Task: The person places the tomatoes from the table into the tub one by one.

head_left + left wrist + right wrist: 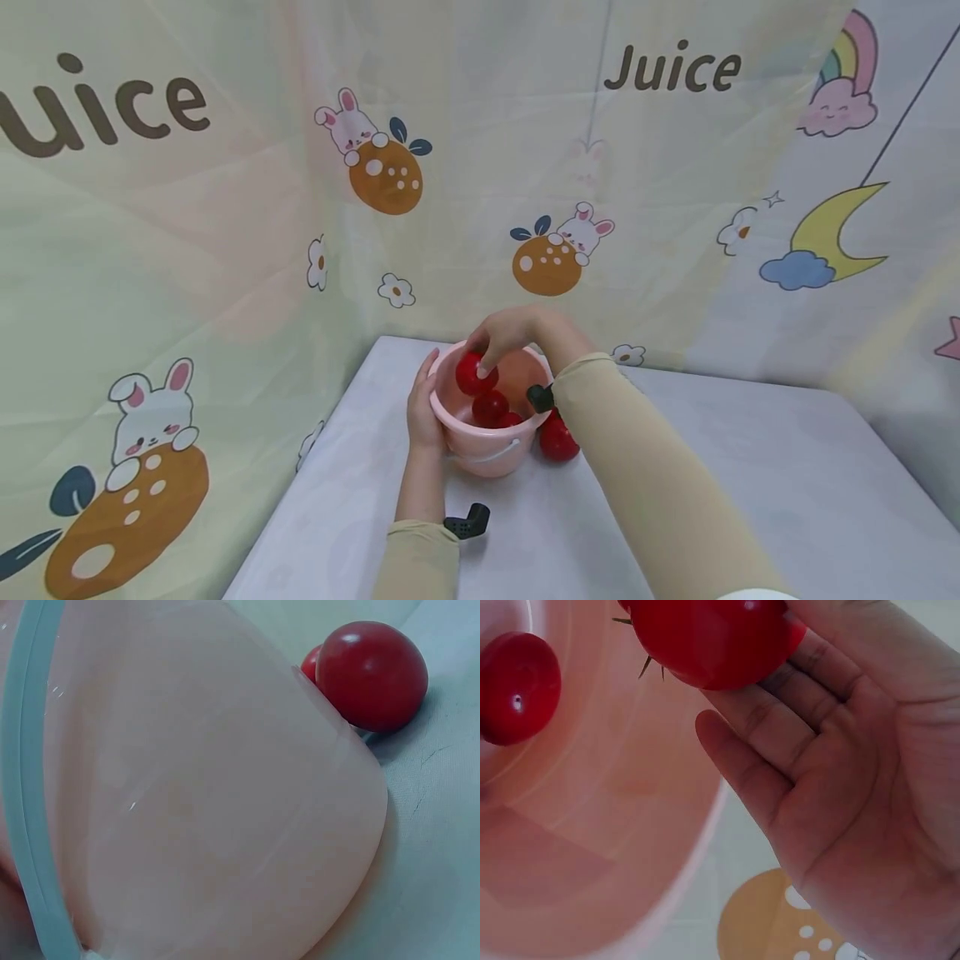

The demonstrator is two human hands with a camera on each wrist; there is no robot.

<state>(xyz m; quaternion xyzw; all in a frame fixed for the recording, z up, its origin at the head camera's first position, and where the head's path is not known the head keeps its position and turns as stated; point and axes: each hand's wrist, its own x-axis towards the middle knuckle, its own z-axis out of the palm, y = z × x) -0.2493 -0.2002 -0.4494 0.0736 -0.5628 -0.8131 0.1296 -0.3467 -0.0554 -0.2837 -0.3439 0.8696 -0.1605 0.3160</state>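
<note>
A pink bucket (487, 460) stands upright on the table, its pale handle hanging at the front. My left hand (423, 412) holds the bucket's left side, near the rim. Inside the bucket's mouth, my right hand (512, 328) pinches a red tomato (470, 380) between thumb and fingers. Green sepals show on this tomato (712, 641) in the right wrist view. Lower in the bucket lie a tomato (489, 408) and part of another tomato (511, 420). Outside, a larger tomato (375, 675) rests beside the bucket; a further tomato (309, 663) peeks out behind it.
The white-covered table (750, 483) extends right and toward me. Printed cloth walls (465, 192) rise at the back and on the left, close behind the bucket. A black wrist camera (468, 522) sits on my left wrist.
</note>
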